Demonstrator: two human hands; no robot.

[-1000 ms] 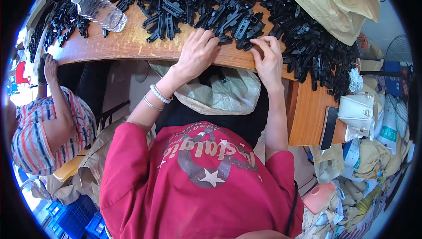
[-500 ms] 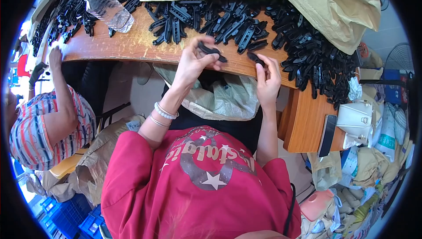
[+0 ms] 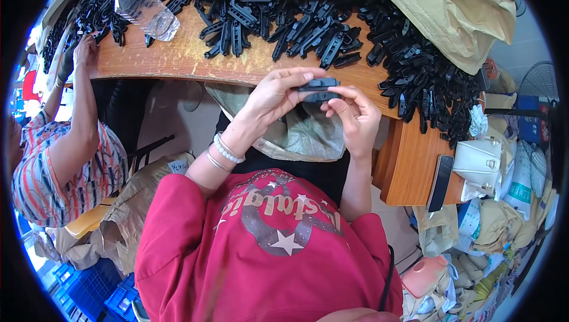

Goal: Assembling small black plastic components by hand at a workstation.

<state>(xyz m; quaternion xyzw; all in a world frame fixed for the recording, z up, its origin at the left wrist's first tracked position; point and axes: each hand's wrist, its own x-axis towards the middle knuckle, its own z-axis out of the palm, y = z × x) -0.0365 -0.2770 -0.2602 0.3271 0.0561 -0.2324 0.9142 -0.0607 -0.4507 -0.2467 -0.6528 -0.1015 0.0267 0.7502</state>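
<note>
My left hand [image 3: 274, 95] pinches a slim black plastic piece [image 3: 323, 82] between thumb and fingers, in front of the table edge. Just below it, a second black plastic part [image 3: 320, 96] is gripped by the fingertips of my right hand [image 3: 354, 114]. The two parts lie close together, roughly parallel; whether they are joined I cannot tell. Beyond my hands, a pile of similar long black plastic parts [image 3: 323, 34] covers the far side of the wooden table [image 3: 172, 61]. Under my hands, a pale woven sack [image 3: 314, 135] hangs open below the table edge.
A clear bottle [image 3: 145, 11] lies at the far left of the table. Large tan bags [image 3: 453, 14] rest behind the parts. To the right are a phone [image 3: 440, 183] and a white handbag [image 3: 479, 161]. A co-worker [image 3: 68, 162] sits at the left, reaching to the table.
My hands have come together from apart, bringing the two black parts one above the other. The co-worker's arm at the left has moved further over the table.
</note>
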